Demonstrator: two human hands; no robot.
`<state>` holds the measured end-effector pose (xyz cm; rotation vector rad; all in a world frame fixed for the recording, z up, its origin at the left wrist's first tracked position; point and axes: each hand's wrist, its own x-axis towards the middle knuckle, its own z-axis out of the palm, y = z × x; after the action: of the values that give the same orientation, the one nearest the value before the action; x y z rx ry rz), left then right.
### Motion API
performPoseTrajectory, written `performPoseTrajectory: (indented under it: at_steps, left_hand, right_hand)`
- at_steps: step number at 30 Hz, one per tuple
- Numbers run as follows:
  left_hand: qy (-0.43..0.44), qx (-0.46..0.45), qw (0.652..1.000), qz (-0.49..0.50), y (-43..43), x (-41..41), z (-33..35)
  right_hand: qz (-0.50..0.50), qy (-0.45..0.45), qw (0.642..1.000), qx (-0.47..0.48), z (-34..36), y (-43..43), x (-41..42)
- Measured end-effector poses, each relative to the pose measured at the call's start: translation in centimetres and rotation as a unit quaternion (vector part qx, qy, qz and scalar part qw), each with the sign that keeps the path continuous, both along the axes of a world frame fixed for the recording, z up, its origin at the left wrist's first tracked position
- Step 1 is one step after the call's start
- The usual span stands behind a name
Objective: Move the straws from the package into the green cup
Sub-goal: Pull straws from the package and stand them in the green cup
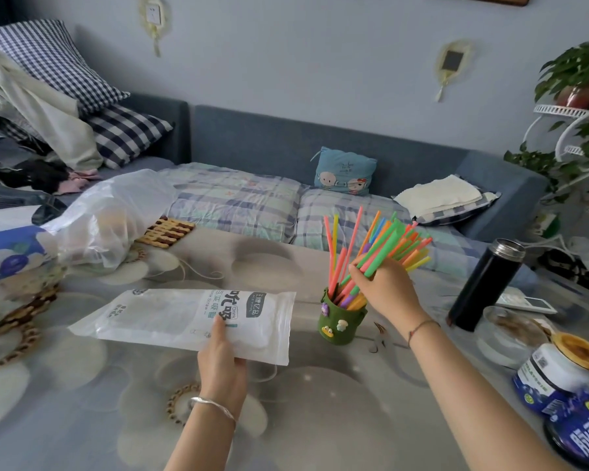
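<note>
A green felt cup (341, 322) with small stuck-on figures stands on the table, right of centre. A bundle of coloured straws (388, 241) leans to the right, its lower ends inside the cup. My right hand (385, 287) is closed around the bundle just above the cup's rim. A few pink and yellow straws (334, 253) stand apart in the cup. The white straw package (191, 317) lies flat to the left of the cup. My left hand (222, 360) grips its near edge, thumb on top.
A black flask (483, 283) stands right of the cup, with a glass dish (510, 333) and blue jars (565, 379) nearer the right edge. A plastic bag (113, 219), woven coasters (17, 321) and a blue box (11, 249) lie at the left. A sofa (286, 144) runs behind the table.
</note>
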<state>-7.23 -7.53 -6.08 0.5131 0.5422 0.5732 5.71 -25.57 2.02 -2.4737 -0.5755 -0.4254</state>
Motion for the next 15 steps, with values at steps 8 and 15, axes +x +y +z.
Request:
performPoseTrajectory:
  at_steps: [8,15]
  left_hand:
    - [0.011,0.003,1.0,-0.004,0.0,0.1,-0.1]
    - [0.013,0.004,1.0,-0.003,0.1,0.0,0.0]
  right_hand:
    - [-0.033,0.141,0.989,0.019,-0.4,1.6,1.9]
    - [-0.063,0.081,0.991,0.083,0.6,2.1,1.7]
